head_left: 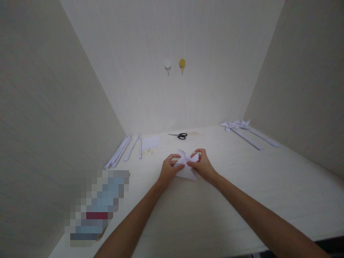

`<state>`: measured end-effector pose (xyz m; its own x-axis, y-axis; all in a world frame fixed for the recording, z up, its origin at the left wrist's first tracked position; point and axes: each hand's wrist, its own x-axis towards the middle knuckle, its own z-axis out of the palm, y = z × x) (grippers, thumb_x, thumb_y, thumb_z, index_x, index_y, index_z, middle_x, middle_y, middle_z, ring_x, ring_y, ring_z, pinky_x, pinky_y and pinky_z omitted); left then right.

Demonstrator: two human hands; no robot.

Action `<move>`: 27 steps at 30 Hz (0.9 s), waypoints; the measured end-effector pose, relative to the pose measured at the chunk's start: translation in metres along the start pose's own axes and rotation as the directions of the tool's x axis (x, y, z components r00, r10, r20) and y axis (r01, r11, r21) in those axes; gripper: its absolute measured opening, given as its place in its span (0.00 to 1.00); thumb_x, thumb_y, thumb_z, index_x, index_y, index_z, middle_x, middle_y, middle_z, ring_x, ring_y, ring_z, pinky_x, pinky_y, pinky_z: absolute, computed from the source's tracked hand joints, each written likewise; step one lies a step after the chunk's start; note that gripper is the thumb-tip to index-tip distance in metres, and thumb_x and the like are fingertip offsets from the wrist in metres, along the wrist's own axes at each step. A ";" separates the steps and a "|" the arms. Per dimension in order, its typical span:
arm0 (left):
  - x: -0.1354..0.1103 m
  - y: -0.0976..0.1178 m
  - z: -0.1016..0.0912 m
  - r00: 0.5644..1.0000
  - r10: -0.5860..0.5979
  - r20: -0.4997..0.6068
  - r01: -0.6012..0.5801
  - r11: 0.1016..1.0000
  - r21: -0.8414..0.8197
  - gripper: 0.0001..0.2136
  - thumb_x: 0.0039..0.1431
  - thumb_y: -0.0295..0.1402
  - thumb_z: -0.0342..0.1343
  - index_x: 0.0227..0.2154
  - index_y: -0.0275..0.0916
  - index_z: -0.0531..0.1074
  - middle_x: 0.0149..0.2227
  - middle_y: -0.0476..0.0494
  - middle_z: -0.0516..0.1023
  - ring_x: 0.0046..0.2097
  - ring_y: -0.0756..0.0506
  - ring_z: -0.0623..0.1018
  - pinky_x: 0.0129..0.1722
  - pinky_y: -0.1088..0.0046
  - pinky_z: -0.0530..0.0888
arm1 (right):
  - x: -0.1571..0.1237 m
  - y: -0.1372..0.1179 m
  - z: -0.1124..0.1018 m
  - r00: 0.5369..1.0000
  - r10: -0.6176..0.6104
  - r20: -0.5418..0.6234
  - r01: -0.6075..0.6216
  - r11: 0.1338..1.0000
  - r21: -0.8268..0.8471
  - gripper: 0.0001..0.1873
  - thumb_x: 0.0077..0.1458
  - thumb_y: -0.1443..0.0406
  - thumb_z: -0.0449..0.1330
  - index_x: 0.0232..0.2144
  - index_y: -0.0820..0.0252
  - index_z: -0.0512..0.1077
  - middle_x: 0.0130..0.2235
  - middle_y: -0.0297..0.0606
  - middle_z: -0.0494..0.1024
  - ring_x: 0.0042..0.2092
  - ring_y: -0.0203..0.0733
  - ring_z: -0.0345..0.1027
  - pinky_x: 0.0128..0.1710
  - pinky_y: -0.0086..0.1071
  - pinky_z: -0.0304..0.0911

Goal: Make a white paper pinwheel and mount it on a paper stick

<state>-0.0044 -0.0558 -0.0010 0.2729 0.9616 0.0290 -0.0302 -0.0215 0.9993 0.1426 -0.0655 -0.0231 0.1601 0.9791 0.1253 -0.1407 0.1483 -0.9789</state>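
A white sheet of paper [187,171], partly folded with its corners turned toward the middle, lies on the pale table [242,186]. My left hand [170,167] pinches its left side, fingers curled onto the paper. My right hand [202,164] pinches a folded flap near the paper's middle from the right. Both hands meet over the sheet and hide part of it.
Black-handled scissors [179,135] lie beyond the paper. Several rolled white paper sticks [120,152] and a small white square [151,142] sit at the back left. Finished paper pinwheels on sticks [243,130] lie at the back right. Two hooks [174,65] hang on the wall. A blurred object [98,208] lies front left.
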 end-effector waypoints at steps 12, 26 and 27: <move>0.003 0.001 -0.009 0.982 -0.039 0.182 0.018 0.993 0.120 0.27 0.32 0.27 0.62 0.40 0.36 0.62 0.12 0.62 0.59 0.15 0.57 0.60 0.16 0.83 0.54 | -0.001 -0.006 -0.013 0.930 0.098 0.355 -0.101 0.995 -0.010 0.33 0.31 0.70 0.64 0.39 0.51 0.51 0.29 0.24 0.65 0.22 0.28 0.60 0.19 0.23 0.57; 0.005 0.000 -0.006 0.998 -0.026 0.065 0.022 0.997 0.072 0.25 0.29 0.25 0.62 0.37 0.35 0.65 0.10 0.63 0.58 0.14 0.58 0.57 0.15 0.83 0.52 | 0.000 -0.006 -0.008 0.944 0.096 0.317 -0.135 0.985 0.104 0.32 0.31 0.70 0.65 0.37 0.51 0.52 0.30 0.25 0.67 0.23 0.29 0.62 0.19 0.22 0.57; 0.005 0.000 -0.005 1.000 -0.018 0.021 0.017 0.999 0.031 0.24 0.28 0.25 0.62 0.36 0.35 0.65 0.10 0.62 0.60 0.14 0.57 0.59 0.16 0.82 0.54 | 0.000 -0.007 -0.007 0.949 0.090 0.302 -0.136 0.981 0.137 0.31 0.32 0.70 0.65 0.36 0.51 0.52 0.30 0.25 0.67 0.24 0.29 0.62 0.20 0.23 0.58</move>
<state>-0.0077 -0.0498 -0.0010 0.2935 0.9559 0.0117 0.0041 -0.0135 0.9999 0.1502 -0.0678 -0.0178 -0.1555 0.9846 0.0798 -0.2934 0.0311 -0.9555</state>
